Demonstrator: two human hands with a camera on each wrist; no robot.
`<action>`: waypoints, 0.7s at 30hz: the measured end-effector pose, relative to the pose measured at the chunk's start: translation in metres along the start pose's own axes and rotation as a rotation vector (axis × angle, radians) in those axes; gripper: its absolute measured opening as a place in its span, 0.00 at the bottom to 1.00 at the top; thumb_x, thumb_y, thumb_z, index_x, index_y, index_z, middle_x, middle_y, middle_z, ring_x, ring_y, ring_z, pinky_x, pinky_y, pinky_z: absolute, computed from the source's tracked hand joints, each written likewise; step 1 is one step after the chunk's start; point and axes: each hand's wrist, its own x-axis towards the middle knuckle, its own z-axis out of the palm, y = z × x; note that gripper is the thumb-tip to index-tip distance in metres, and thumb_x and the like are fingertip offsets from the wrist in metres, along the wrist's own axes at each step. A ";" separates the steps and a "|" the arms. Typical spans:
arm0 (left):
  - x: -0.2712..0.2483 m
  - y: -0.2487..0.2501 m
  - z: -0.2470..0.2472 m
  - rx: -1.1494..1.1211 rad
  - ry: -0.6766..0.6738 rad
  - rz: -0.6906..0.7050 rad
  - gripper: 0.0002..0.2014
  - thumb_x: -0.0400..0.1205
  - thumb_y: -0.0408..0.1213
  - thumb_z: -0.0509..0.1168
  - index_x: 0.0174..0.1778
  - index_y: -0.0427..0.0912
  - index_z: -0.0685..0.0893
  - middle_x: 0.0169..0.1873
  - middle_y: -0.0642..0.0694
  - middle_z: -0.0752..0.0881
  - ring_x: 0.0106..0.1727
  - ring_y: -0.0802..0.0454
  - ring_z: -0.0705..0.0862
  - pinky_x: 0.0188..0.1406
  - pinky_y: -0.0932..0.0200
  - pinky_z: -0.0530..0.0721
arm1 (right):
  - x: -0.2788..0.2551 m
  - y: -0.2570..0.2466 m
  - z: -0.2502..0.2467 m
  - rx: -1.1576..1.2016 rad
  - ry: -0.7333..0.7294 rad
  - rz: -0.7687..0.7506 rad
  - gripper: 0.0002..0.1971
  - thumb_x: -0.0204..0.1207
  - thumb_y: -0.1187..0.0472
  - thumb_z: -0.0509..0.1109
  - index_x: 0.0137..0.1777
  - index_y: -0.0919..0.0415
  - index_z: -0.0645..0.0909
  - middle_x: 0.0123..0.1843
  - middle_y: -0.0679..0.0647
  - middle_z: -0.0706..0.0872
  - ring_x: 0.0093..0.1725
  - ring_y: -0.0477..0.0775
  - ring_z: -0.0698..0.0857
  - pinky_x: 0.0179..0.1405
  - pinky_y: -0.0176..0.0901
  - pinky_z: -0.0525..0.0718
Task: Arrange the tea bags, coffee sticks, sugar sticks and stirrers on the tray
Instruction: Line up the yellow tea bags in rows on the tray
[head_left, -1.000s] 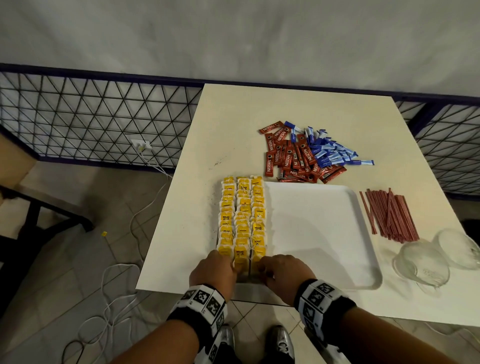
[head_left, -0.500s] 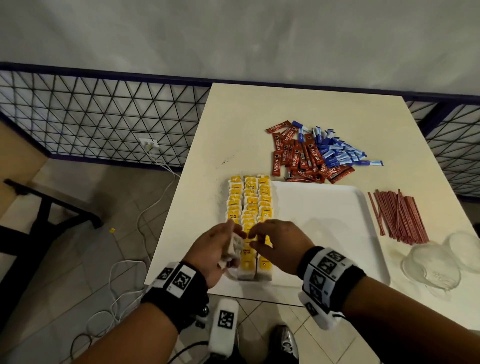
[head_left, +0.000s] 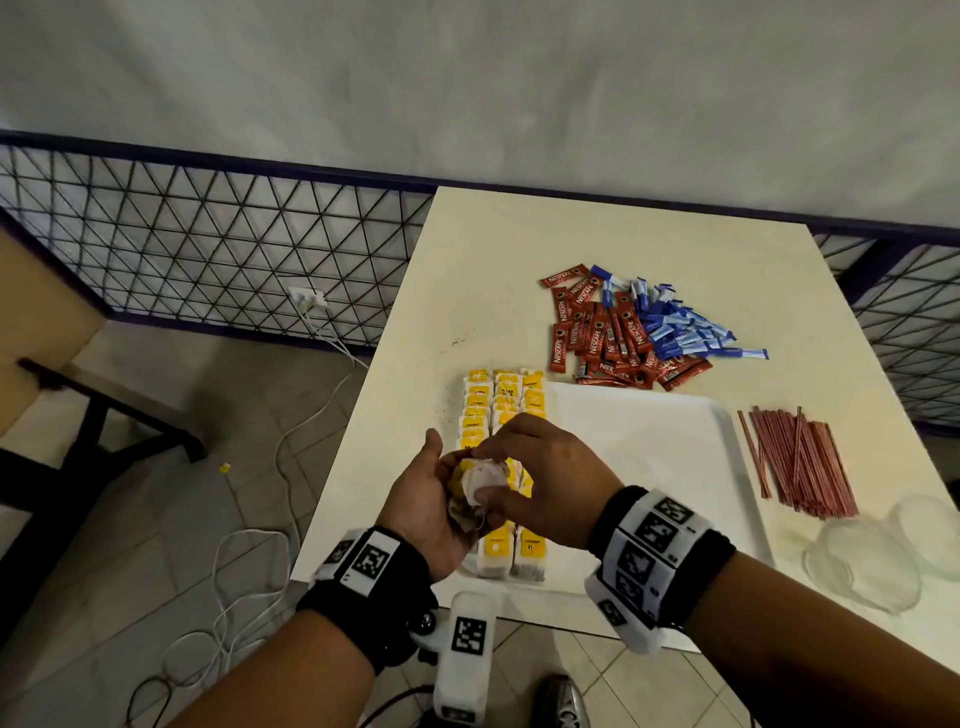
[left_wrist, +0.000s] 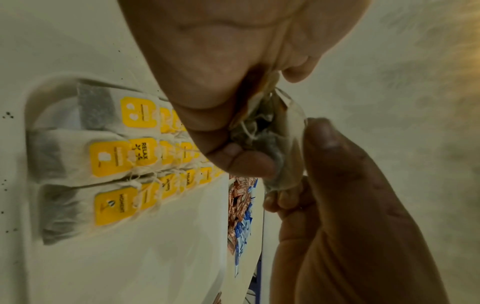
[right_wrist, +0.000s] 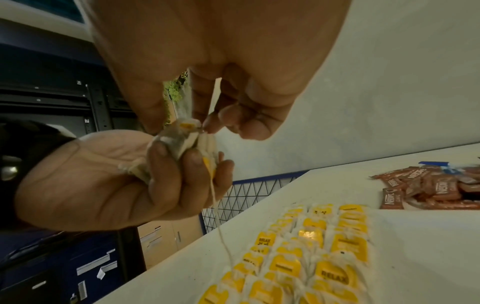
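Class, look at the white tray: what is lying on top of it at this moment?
Three rows of yellow-tagged tea bags fill the left side of the tray; the rest is bare. Both hands, left and right, cover the middle of the rows while holding a few tea bags.

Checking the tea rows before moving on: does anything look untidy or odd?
Yes. The left hand grips a crumpled clump of tea bags above the tray, the right hand pinching it; one string dangles. Dark specks dot the table beside the rows.
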 end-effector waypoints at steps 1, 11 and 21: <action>0.000 0.000 0.001 0.002 -0.008 0.003 0.29 0.84 0.62 0.50 0.65 0.41 0.79 0.52 0.37 0.85 0.42 0.42 0.83 0.42 0.51 0.82 | 0.001 -0.001 0.000 -0.012 0.010 0.017 0.19 0.70 0.50 0.74 0.61 0.52 0.83 0.54 0.46 0.78 0.52 0.48 0.80 0.53 0.42 0.80; 0.002 -0.009 0.008 0.048 0.133 0.118 0.10 0.81 0.32 0.62 0.35 0.36 0.82 0.22 0.42 0.83 0.19 0.51 0.78 0.24 0.61 0.82 | -0.001 -0.006 -0.006 0.157 0.047 0.018 0.06 0.74 0.59 0.75 0.41 0.49 0.81 0.38 0.37 0.79 0.33 0.40 0.75 0.34 0.24 0.70; -0.020 0.012 0.006 1.010 0.145 0.730 0.06 0.74 0.34 0.75 0.37 0.51 0.89 0.33 0.49 0.87 0.30 0.54 0.83 0.30 0.59 0.79 | 0.013 -0.003 -0.011 0.076 0.133 0.392 0.18 0.79 0.51 0.67 0.31 0.56 0.69 0.26 0.48 0.72 0.27 0.44 0.70 0.23 0.30 0.66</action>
